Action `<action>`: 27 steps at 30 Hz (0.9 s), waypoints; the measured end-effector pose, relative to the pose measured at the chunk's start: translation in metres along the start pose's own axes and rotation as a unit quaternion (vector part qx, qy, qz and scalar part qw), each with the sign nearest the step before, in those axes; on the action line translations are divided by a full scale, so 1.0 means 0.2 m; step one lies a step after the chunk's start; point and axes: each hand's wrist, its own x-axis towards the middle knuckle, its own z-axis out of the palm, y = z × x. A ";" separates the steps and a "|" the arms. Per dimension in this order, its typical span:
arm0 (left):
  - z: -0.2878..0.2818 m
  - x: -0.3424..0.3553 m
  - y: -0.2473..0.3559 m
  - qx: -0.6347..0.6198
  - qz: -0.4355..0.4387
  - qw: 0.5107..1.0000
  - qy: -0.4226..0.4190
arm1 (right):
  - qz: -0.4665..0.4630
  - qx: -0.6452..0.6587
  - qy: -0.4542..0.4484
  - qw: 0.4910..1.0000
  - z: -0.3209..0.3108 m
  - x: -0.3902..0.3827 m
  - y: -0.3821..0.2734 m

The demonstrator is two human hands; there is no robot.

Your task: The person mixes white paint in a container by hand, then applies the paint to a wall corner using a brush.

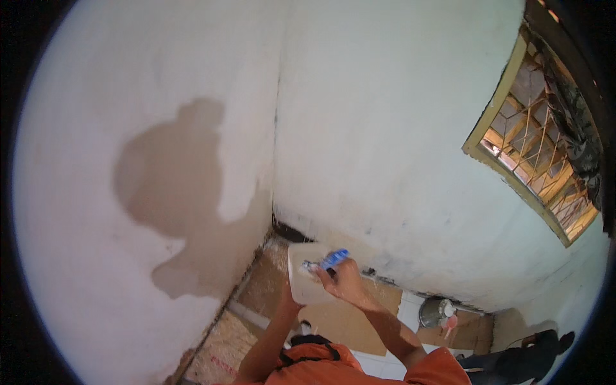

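Home-like room with curtained window

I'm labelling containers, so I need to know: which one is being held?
The pale tub, held up by the left hand; the dark round bucket stands apart on the floor, off to the right, with neither hand on it.

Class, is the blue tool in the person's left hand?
No: the right hand holds the blue tool, the left hand a container.
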 end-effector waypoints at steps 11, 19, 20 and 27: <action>0.00 0.32 -0.09 0.034 -0.010 0.999 -0.008 | 0.097 0.084 0.104 0.986 -0.11 0.14 0.12; 0.05 0.49 -0.04 -0.028 -0.124 0.990 -0.060 | 0.115 -0.066 0.079 0.988 -0.11 0.15 0.25; 0.07 0.52 -0.02 -0.026 -0.136 0.989 -0.061 | 0.127 -0.073 0.091 0.985 -0.11 0.15 0.24; 0.11 0.61 0.07 0.037 -0.144 0.982 -0.114 | 0.183 -0.060 0.175 0.966 -0.03 0.18 0.25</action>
